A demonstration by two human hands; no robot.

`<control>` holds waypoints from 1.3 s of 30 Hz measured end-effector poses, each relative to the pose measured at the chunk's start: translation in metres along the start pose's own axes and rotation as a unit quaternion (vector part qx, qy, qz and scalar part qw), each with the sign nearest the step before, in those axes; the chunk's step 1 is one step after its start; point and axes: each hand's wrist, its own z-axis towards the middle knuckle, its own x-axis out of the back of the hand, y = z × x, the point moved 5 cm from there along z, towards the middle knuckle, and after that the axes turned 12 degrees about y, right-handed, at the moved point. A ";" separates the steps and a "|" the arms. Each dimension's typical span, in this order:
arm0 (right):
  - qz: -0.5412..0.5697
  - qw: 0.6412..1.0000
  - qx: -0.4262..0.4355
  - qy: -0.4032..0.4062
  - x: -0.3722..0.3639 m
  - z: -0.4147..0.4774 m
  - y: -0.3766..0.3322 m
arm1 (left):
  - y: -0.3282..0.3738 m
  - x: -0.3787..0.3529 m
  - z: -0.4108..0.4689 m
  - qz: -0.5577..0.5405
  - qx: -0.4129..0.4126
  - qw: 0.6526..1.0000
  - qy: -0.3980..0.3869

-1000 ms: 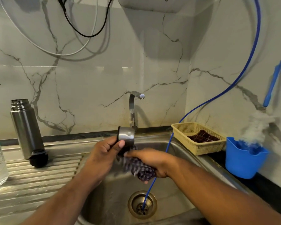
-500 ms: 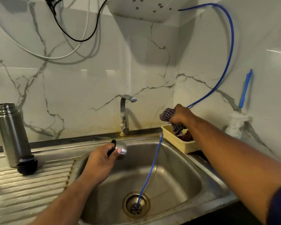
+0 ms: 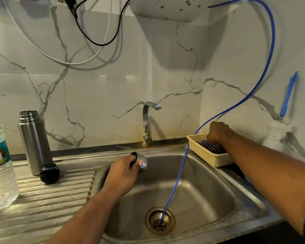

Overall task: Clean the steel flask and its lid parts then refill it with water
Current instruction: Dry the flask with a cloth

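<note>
Flask (image 3: 34, 141) stands upright on the drainboard (image 3: 51, 199) at the left of the sink (image 3: 201, 191). Its long axis is vertical and its open threaded mouth points up. I judge this is so that it can drain and wait for its turn. The black stopper (image 3: 49, 174) lies at its foot, just beside it and maybe touching it.

My left hand (image 3: 123, 173) grips the steel cup lid (image 3: 142, 162) over the back left part of the sink, with the thumb and fingers curled round it. Held there, any drops from it fall into the basin and not on the counter. The lid lies almost on its side. Its dark mouth looks to the left and a little up, toward the flask, and its closed steel end points right, toward the tap (image 3: 146, 124).

My right hand (image 3: 218, 132) is down in the yellow basket (image 3: 209, 157) at the right rim, knuckles up, on the checked cloth (image 3: 211, 147). The fingers are hidden under the hand, so I cannot tell if they pinch the cloth or only rest on it. I think the basket is the place where the cloth belongs.

The blue tube (image 3: 180, 173) hangs from above into the drain. It passes between my two hands and touches neither. A water bottle (image 3: 0, 169) stands at the far left.
</note>
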 end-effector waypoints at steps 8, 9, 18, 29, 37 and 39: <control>0.264 0.926 0.265 -0.051 0.053 -0.113 -0.103 | 0.022 0.017 -0.013 0.041 -0.119 0.992 -0.017; 0.283 0.909 0.298 -0.071 0.056 -0.137 -0.114 | 0.025 0.020 -0.016 0.039 -0.144 0.989 -0.015; 0.358 0.886 0.294 -0.039 0.058 -0.239 -0.116 | 0.071 0.037 -0.075 0.130 -0.365 0.922 -0.013; 0.373 0.892 0.252 -0.038 0.096 -0.264 -0.101 | 0.037 0.092 -0.117 0.140 -0.241 0.957 0.083; 0.366 0.869 0.326 -0.070 0.059 -0.232 -0.174 | -0.035 0.106 -0.059 0.245 -0.182 0.951 -0.037; 0.356 0.860 0.358 -0.076 0.044 -0.212 -0.209 | -0.061 0.109 -0.043 0.262 -0.169 0.948 -0.059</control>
